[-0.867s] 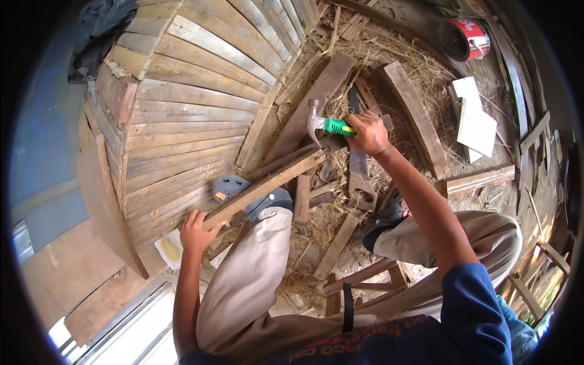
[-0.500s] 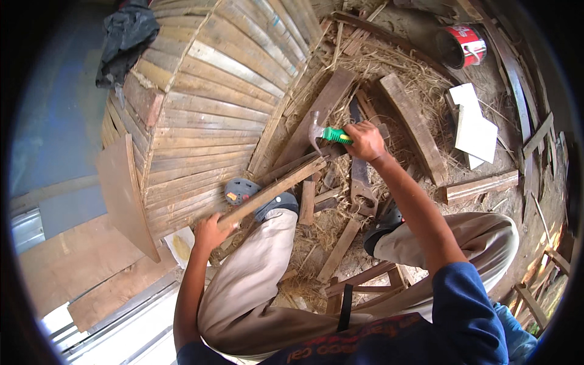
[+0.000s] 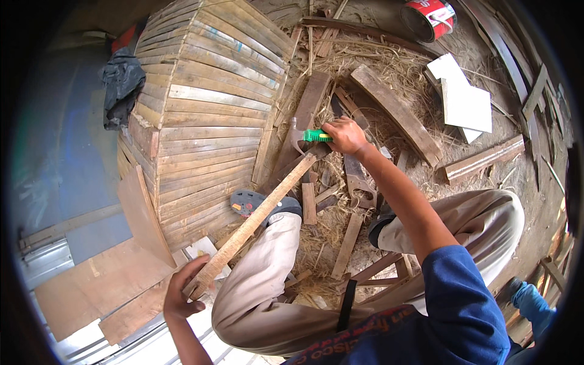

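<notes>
A claw hammer (image 3: 316,135) with a green grip is in my right hand (image 3: 348,136), its metal head pointing left. Just below the hammer lies the far end of a long wooden strip (image 3: 255,217), which slants down toward me over my left leg. Around the strip's near end curl the fingers of my left hand (image 3: 184,291), thumb underneath. Beneath the hammer, a dark board (image 3: 302,118) rests on the straw-strewn ground. A handsaw (image 3: 359,182) lies between my feet, partly covered by other wood.
To the left stands a slatted wooden structure (image 3: 213,121) with a black plastic bag (image 3: 121,82) hanging on it. Thick planks (image 3: 398,115) and white board pieces (image 3: 465,103) lie on the right. A red can (image 3: 429,18) stands at the far right.
My left hand has moved down and left to the strip's near end, and more of the strip shows. The hammer in my right hand sits slightly further left in view.
</notes>
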Motion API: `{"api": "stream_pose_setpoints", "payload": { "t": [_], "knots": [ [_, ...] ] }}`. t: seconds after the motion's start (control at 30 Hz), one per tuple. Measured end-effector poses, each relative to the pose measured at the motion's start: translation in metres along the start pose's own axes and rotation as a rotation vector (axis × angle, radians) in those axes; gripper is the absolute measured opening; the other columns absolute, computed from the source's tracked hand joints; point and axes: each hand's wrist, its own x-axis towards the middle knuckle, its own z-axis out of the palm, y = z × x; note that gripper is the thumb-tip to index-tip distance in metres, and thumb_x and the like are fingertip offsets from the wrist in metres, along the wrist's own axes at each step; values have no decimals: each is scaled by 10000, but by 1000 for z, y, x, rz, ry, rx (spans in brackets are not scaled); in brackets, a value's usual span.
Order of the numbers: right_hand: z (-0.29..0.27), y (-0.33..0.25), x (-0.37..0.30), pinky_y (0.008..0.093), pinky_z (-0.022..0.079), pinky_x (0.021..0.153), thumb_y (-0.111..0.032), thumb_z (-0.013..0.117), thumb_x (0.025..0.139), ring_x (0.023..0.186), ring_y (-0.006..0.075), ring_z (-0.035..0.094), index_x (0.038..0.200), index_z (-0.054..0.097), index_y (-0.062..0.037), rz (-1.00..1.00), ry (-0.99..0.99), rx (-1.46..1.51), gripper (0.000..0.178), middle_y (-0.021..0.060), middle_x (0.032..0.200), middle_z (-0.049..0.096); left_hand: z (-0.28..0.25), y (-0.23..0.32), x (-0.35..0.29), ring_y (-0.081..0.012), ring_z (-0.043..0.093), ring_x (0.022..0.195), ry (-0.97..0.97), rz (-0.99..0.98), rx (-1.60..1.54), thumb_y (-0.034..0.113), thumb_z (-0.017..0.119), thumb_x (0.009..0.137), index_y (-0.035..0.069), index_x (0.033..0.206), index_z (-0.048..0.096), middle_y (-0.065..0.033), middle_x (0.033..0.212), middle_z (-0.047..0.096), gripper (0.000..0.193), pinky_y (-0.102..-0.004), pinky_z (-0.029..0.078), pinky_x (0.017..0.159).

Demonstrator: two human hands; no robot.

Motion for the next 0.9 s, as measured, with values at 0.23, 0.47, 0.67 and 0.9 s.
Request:
{"api": "stream_pose_setpoints", "payload": {
  "t": [0.23,0.47,0.67,0.9],
  "knots": [
    [0,0,1,389,514,781,-154,693,746,811,266,686,935,609,-134,22,17,11,208,47,814,678,37,0,40,-332,624,956,747,569,468,791,419,913,-59,1074,720,-199,1026,660,916,-463,475,937],
    [-6,-4,6,383,516,787,-132,686,742,821,257,693,949,623,-134,43,56,4,217,43,810,678,30,59,87,-307,586,965,455,803,-647,617,302,1036,49,862,585,-88,817,506,658,-502,450,976],
    [0,-2,3,396,504,816,-119,715,713,835,274,681,970,597,-124,73,35,10,284,67,811,664,23,78,138,-306,647,933,640,992,-552,758,210,976,31,1078,574,-183,913,633,819,-464,513,924],
    [-6,-14,-2,433,515,777,-146,745,743,850,317,678,963,582,-112,208,-13,36,275,95,834,658,60,22,96,-374,642,1085,930,822,-548,993,216,745,2,1387,402,-288,1140,649,1195,-518,456,1042]
  ]
}}
